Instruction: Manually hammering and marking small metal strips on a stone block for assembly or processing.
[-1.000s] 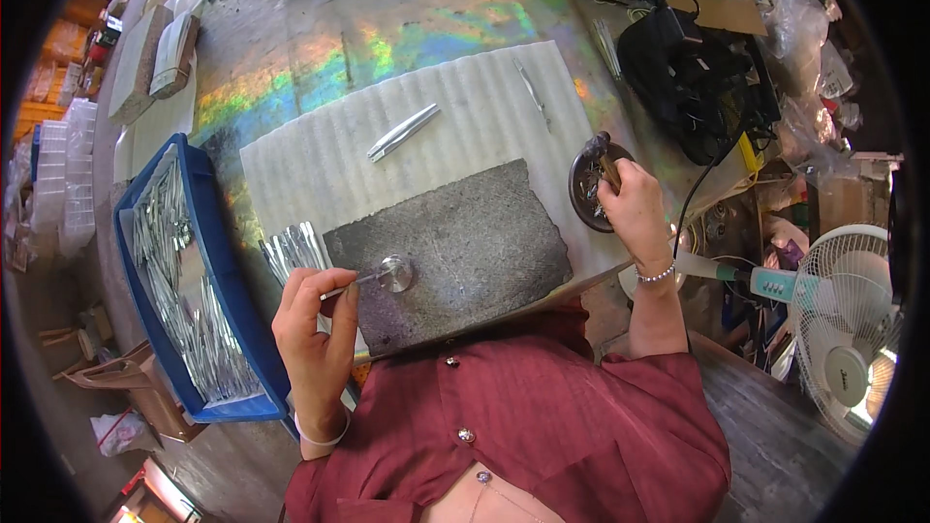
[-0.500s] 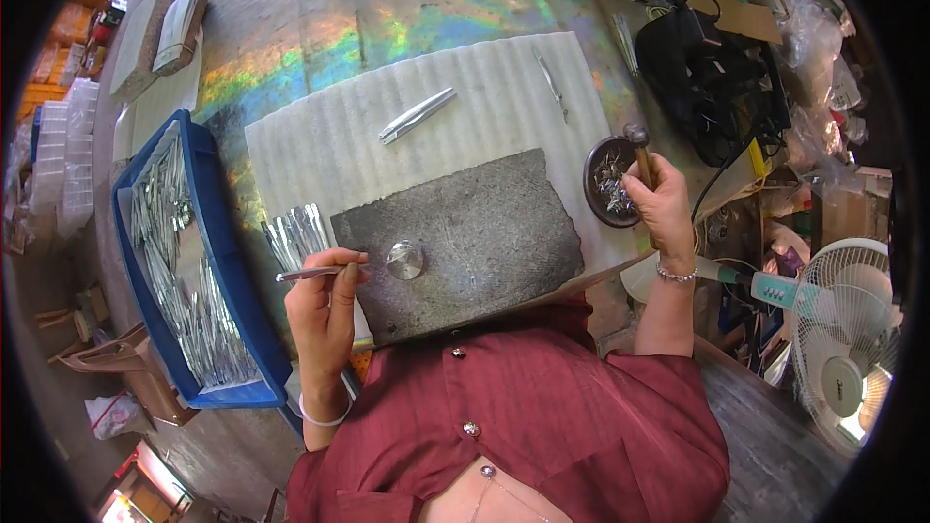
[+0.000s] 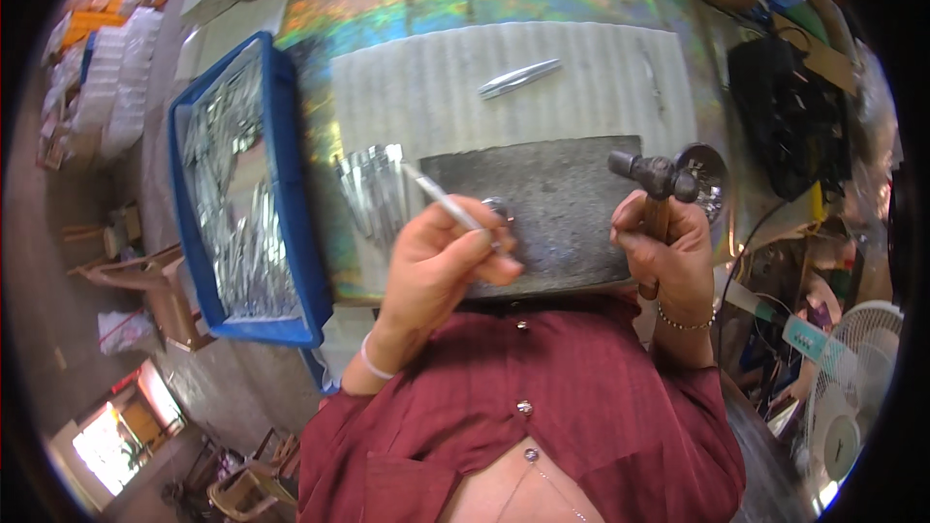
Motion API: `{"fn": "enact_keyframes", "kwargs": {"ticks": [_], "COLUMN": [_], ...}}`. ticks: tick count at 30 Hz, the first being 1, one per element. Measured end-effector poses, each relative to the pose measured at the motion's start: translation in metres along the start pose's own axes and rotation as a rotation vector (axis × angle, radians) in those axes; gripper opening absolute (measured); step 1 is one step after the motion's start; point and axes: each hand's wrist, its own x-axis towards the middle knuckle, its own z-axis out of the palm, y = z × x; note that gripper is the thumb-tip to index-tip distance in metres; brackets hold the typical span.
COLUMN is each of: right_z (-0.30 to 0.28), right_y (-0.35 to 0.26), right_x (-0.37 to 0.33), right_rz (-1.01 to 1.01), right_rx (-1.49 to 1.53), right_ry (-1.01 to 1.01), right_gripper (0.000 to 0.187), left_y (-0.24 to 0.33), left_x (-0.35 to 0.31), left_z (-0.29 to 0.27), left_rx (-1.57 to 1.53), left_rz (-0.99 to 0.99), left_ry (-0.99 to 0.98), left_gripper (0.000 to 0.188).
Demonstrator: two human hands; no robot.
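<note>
Hammer point(image 3: 656, 217) gripped in right fingers point(image 3: 627, 216), head point(image 3: 657, 176) outward, slim metal piece point(image 3: 446, 200) (long axis slanting forward-left) pinched in left fingers point(image 3: 498, 272)

We count one hammer point(image 3: 657, 177), one dark slab point(image 3: 572, 174), one bowl point(image 3: 701, 153), one blue tray point(image 3: 289, 184) at nine o'clock, one fan point(image 3: 851, 392) at four.

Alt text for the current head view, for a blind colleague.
Right hand grips a wooden-handled metal hammer, left hand a slim silvery metal strip, near a dark grey rectangular slab; a long blue tray of silvery pieces stands left.
</note>
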Motion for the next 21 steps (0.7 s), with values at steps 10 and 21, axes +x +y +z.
{"fn": "enact_keyframes", "kwargs": {"ticks": [10,21], "right_z": [0.055,0.057], "right_y": [0.010,0.012], "right_x": [0.009,0.011], "right_rz": [0.002,0.004], "right_rx": [-0.063,-0.045], "right_ry": [-0.265,-0.209], "right_gripper": [0.025,0.025], "left_y": [-0.010,-0.007], "left_x": [0.003,0.004], "left_z": [-0.006,-0.005], "left_rx": [-0.298,-0.138], "left_rz": [-0.114,-0.060], "left_ry": [-0.117,-0.093], "left_gripper": [0.016,0.014]}}
